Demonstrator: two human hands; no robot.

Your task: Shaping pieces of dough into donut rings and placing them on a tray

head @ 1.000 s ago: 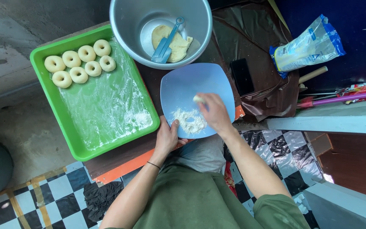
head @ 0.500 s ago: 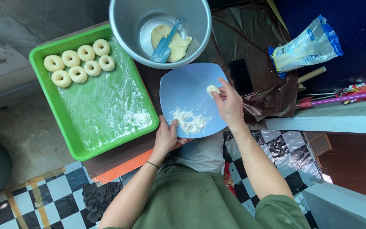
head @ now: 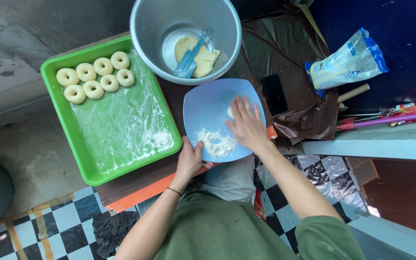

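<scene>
R hand [head: 247,126] flat, fingers spread, pressing dough piece [head: 230,112] on blue plate [head: 207,107]; L hand [head: 189,160] grips plate's near edge by flour pile [head: 216,143].

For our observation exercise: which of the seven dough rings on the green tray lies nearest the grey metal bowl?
The ring at the right end of the back row of the green tray; the others lie farther from the bowl.

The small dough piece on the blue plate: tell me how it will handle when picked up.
The dough piece looks soft, so it would probably squash or droop. Flour on the blue plate probably limits sticking. Being small, it is likely light.
</scene>
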